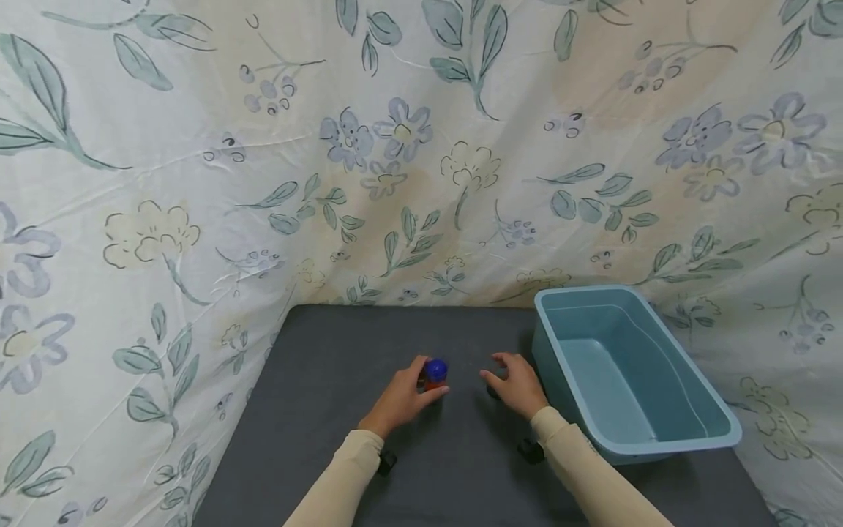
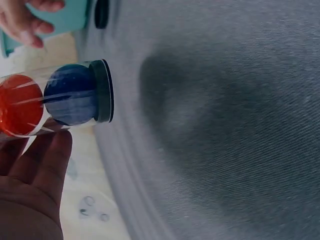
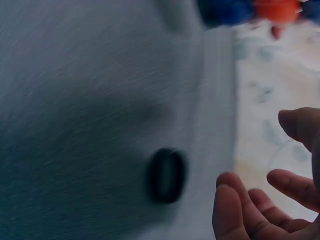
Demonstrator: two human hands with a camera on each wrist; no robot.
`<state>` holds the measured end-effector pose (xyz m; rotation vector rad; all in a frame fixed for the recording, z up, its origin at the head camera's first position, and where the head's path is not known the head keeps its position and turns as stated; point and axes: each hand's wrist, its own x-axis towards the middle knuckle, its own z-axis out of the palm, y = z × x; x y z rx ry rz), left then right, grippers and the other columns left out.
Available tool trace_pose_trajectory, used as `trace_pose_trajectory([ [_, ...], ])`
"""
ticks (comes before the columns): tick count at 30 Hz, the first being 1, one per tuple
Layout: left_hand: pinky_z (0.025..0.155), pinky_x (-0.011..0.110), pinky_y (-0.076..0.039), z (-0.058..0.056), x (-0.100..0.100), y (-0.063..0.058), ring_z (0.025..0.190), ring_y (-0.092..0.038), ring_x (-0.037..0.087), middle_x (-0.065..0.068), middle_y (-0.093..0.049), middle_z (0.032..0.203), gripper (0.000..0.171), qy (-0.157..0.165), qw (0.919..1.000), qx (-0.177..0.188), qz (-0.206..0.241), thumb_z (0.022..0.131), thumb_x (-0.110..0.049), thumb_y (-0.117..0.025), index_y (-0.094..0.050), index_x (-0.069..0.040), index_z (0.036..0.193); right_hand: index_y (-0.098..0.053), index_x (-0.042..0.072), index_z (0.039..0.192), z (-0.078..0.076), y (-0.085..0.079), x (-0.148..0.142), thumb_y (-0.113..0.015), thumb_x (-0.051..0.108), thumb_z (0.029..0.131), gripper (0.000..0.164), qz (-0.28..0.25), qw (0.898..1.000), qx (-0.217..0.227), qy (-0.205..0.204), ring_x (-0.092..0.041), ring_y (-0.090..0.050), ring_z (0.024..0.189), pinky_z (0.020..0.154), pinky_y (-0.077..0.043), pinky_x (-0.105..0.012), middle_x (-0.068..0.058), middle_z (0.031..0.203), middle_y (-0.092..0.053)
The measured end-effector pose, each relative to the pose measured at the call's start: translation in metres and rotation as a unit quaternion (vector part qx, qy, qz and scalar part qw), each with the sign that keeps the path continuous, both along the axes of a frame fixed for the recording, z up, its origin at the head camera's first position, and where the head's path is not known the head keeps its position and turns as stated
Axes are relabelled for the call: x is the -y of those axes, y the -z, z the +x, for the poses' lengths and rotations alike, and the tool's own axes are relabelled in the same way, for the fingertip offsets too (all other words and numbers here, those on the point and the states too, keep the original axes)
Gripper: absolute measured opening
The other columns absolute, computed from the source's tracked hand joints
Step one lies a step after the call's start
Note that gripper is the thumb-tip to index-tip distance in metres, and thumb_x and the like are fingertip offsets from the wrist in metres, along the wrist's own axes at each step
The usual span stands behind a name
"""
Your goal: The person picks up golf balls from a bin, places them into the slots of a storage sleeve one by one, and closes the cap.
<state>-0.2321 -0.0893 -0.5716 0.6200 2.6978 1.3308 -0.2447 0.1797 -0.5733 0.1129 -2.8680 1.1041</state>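
My left hand (image 1: 398, 401) grips a clear tube of colored balls (image 2: 52, 97) around its side, thumb on the near side and fingers on the far side. A dark cap closes the tube's lower end. Just above that cap sits a blue ball (image 2: 72, 95), then an orange-red ball (image 2: 20, 105). Another blue ball (image 1: 436, 369) shows at the top in the head view. To the right, my right hand (image 1: 520, 388) hovers with fingers loosely bent and nothing in them. Below it a round black lid (image 3: 167, 176) lies on the table, blurred in the right wrist view.
A light blue plastic bin (image 1: 571, 366) stands at the table's right side, close beside my right hand and forearm. The dark grey table (image 1: 329, 366) meets a floral cloth (image 1: 408, 241) hanging behind it and along the sides.
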Motion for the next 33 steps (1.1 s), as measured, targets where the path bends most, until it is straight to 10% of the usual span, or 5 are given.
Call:
trace_pose_trajectory([
  [9, 0.092, 0.035, -0.059, 0.002, 0.003, 0.027, 0.109, -0.07, 0.014, 0.003, -0.071, 0.122, 0.053, -0.01, 0.9998, 0.018, -0.002, 0.098, -0.049, -0.069, -0.051, -0.017, 0.137, -0.051, 0.004, 0.149, -0.005, 0.04, 0.002, -0.082, 0.031, 0.091, 0.072, 0.08, 0.996, 0.048, 0.013, -0.044, -0.065, 0.106, 0.087, -0.055, -0.059, -0.031, 0.136, -0.051],
  [18, 0.09, 0.033, -0.058, 0.005, 0.001, 0.032, 0.106, -0.069, 0.011, -0.001, -0.071, 0.121, 0.051, -0.011, 0.9994, 0.03, 0.01, 0.098, -0.046, -0.071, -0.052, -0.019, 0.136, -0.063, 0.004, 0.134, -0.001, 0.047, -0.002, -0.08, 0.023, 0.092, 0.049, 0.112, 0.993, 0.048, -0.003, -0.04, -0.066, 0.104, 0.084, -0.056, -0.055, -0.025, 0.128, -0.056],
  [27, 0.106, 0.047, -0.054, 0.001, 0.008, 0.023, 0.128, -0.064, 0.022, 0.003, -0.064, 0.14, 0.075, -0.018, 0.9991, 0.027, 0.028, 0.091, -0.054, -0.075, -0.045, -0.017, 0.149, -0.066, 0.006, 0.125, -0.005, 0.031, 0.003, -0.08, 0.027, 0.093, 0.041, 0.085, 0.996, 0.023, -0.006, -0.036, -0.065, 0.107, 0.09, -0.055, -0.054, -0.016, 0.119, -0.062],
  [33, 0.113, 0.046, -0.048, -0.003, 0.015, -0.008, 0.133, -0.06, 0.017, -0.001, -0.061, 0.144, 0.071, -0.028, 0.9988, -0.013, 0.038, 0.092, -0.059, -0.071, -0.048, -0.021, 0.147, -0.063, 0.008, 0.129, -0.006, -0.007, 0.011, -0.078, 0.026, 0.094, 0.042, 0.042, 0.998, -0.02, -0.03, -0.031, -0.064, 0.103, 0.087, -0.055, -0.052, -0.015, 0.118, -0.065],
])
